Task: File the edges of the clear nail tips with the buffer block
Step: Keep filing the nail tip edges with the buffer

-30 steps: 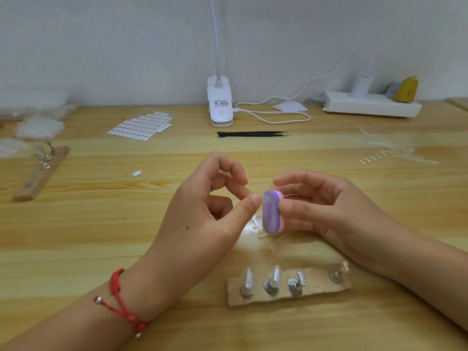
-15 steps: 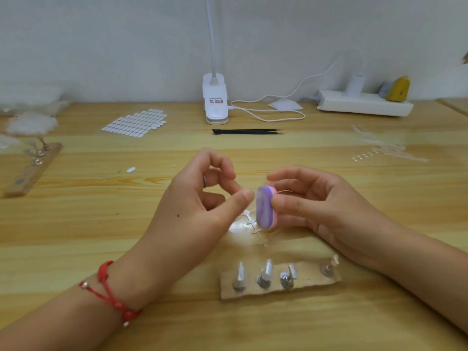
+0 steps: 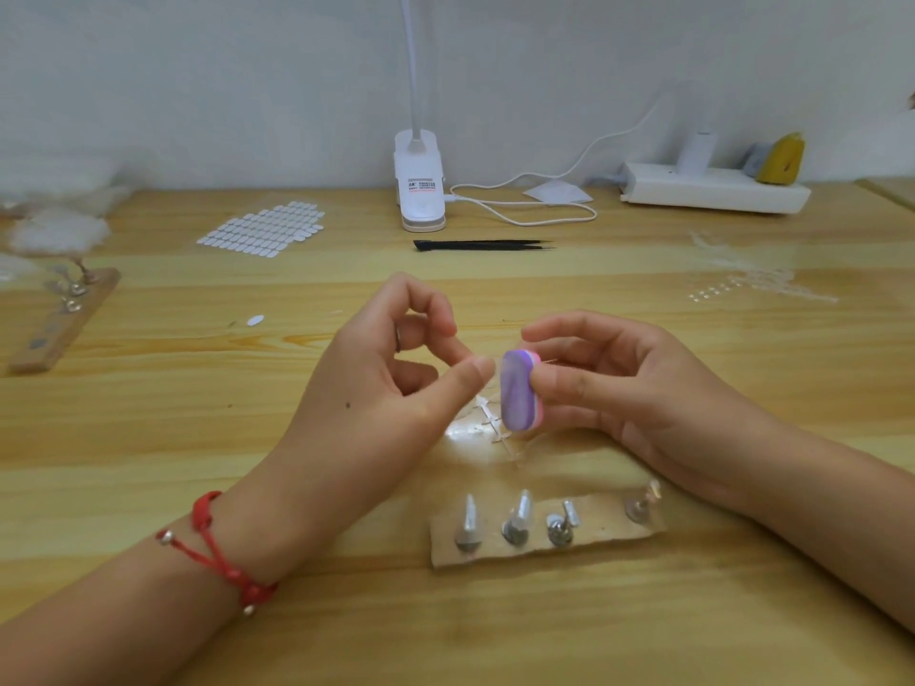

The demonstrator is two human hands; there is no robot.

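Observation:
My right hand (image 3: 629, 388) grips the purple and pink buffer block (image 3: 517, 398) upright, just above the table. My left hand (image 3: 376, 388) is right beside it, thumb and fingertip pinched together against the block's left face. The clear nail tip (image 3: 487, 364) in that pinch is barely visible. A clear plastic sprue (image 3: 490, 423) lies on the table under the block. In front of my hands, a cardboard strip (image 3: 594, 532) carries several metal stands with nail tips (image 3: 468, 517) on them.
Black tweezers (image 3: 480, 245) lie behind my hands, in front of a white clip lamp (image 3: 420, 185) with its cable. A sheet of nail tips (image 3: 262, 235) is at back left, a wooden strip (image 3: 64, 319) at far left, and a power strip (image 3: 713, 188) at back right.
Both hands keep their holds, and the pinch stays against the block. The block has tilted slightly. The view has drifted a little.

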